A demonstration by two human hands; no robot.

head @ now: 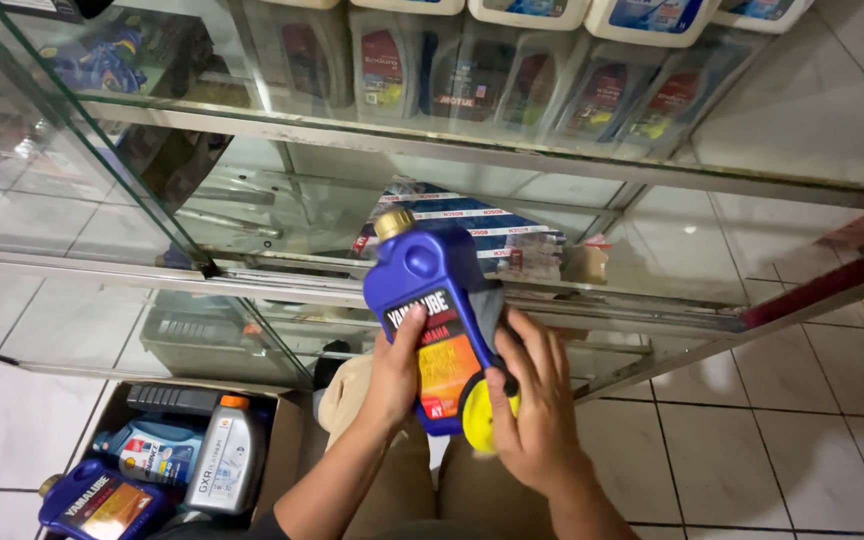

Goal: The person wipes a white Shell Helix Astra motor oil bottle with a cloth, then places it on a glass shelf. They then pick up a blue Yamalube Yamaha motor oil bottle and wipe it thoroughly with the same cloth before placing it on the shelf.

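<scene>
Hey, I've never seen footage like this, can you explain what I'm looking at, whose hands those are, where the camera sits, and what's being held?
No machine here: a camera worn on a person's head looks down at their own two bare hands. Both hands grip a blue oil bottle with a gold cap; the left hand holds its side, and the right hand presses a grey cloth against it. Behind stands a glass display cabinet holding more bottles. At lower left, a cardboard box on the white tiled floor holds a grey bottle and another blue bottle.
</scene>
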